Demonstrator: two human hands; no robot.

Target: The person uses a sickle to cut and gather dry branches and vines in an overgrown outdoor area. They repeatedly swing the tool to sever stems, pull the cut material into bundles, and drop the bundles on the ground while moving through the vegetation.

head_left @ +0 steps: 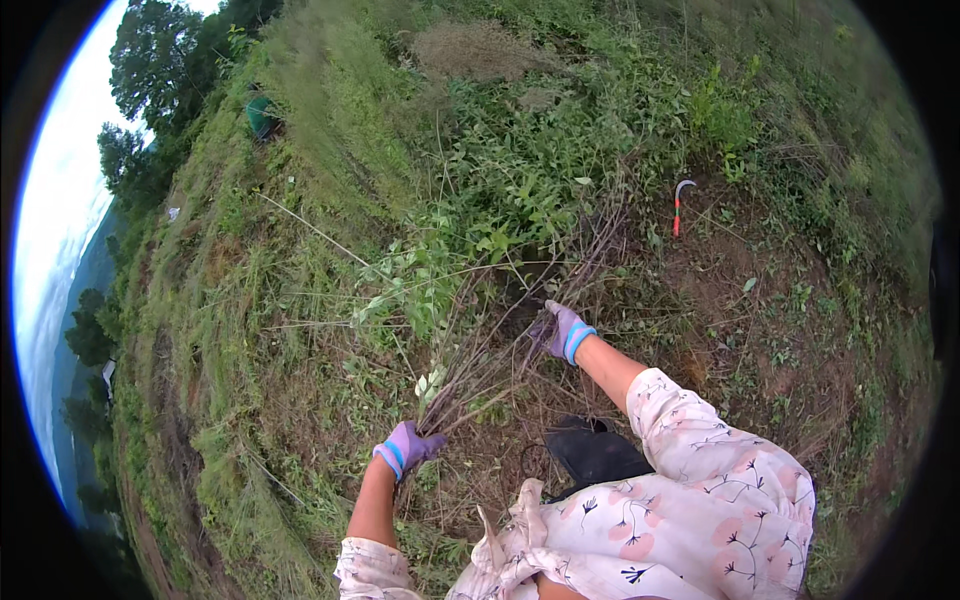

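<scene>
My left hand [409, 448], in a purple work glove with a blue cuff, is closed around the lower ends of a bundle of thin dry stems [480, 360]. The stems fan out up and to the right over the ground. Farther up, my right hand [559, 331], gloved alike, is at the right side of the same bundle; its fingertips are partly hidden among the twigs, so its grip cannot be made out. A sickle [677, 206] with a curved blade and a red and green handle lies on bare soil, up and right of my right hand.
Leafy green weeds [517, 187] grow thickly beyond the stems. A brown earth patch [712, 277] with cut bits lies to the right. One dark boot or trouser leg [596, 454] shows below my right arm. A person in green [260, 116] is far off on the overgrown slope.
</scene>
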